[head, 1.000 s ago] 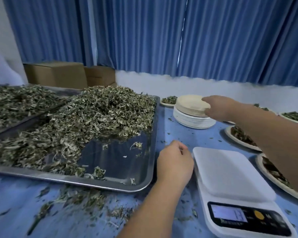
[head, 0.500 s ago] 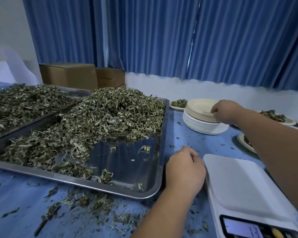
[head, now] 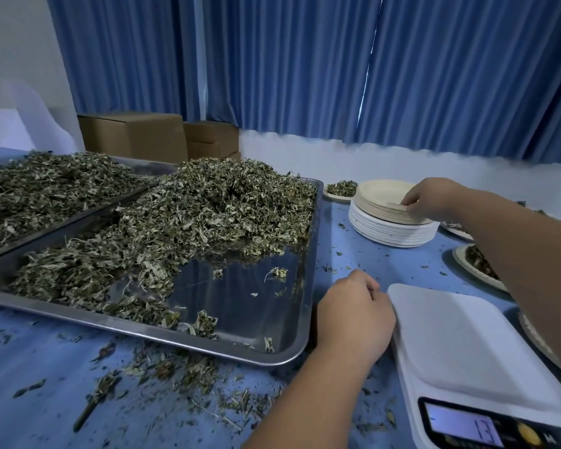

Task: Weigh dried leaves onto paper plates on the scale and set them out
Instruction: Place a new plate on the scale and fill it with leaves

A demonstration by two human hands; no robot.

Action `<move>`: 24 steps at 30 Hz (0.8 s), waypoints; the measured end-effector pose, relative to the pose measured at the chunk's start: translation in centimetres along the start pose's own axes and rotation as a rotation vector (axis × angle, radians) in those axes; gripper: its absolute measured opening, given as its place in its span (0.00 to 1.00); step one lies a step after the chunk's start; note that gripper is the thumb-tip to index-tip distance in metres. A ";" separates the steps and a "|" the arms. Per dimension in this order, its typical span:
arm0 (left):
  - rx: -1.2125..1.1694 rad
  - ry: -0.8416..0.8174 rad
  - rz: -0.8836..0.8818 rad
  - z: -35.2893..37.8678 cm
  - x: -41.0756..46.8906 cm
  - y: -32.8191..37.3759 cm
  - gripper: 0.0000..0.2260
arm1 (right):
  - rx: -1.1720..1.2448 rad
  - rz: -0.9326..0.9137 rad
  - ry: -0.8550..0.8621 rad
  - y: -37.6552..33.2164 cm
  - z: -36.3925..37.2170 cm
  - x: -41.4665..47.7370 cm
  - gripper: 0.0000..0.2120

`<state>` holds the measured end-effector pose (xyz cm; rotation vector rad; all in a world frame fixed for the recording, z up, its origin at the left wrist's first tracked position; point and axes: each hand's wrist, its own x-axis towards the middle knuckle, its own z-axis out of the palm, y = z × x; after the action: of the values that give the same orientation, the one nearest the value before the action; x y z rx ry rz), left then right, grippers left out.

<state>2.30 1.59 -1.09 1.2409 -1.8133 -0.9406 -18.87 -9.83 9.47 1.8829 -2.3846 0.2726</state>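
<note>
Both hands are over the blue table (head: pixel 363 254): my right hand (head: pixel 434 199) sits at the near edge of the stack of paper plates (head: pixel 389 222), fingertips pinching the rim of the topmost plate, while my left hand (head: pixel 357 315) rests loosely curled, holding nothing, between the metal tray (head: pixel 246 306) and the white scale (head: pixel 467 348). I see the scale's platform bare (its lit display is too blurred for me to read). Dried leaves (head: pixel 208 215) lie heaped across the far part of the tray, leaving the near right corner mostly bare, with crumbs strewn on the table in front. One filled plate (head: pixel 340 191) sits behind the stack, others at the right edge under my forearm.
</note>
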 end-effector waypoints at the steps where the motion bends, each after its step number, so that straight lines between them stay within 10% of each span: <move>1: 0.009 -0.002 0.004 0.0 0.0 0.0 0.06 | -0.005 0.001 -0.009 0.1 -0.2 0.1 0.13; 24: 0.136 -0.036 0.046 -0.2 0.0 0.3 0.08 | -0.421 -0.217 -0.060 0.5 -2.4 1.3 0.10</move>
<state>2.38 1.67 -0.77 1.2662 -1.9529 -0.8310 -19.76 -10.47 12.02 1.9330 -2.0358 -0.2838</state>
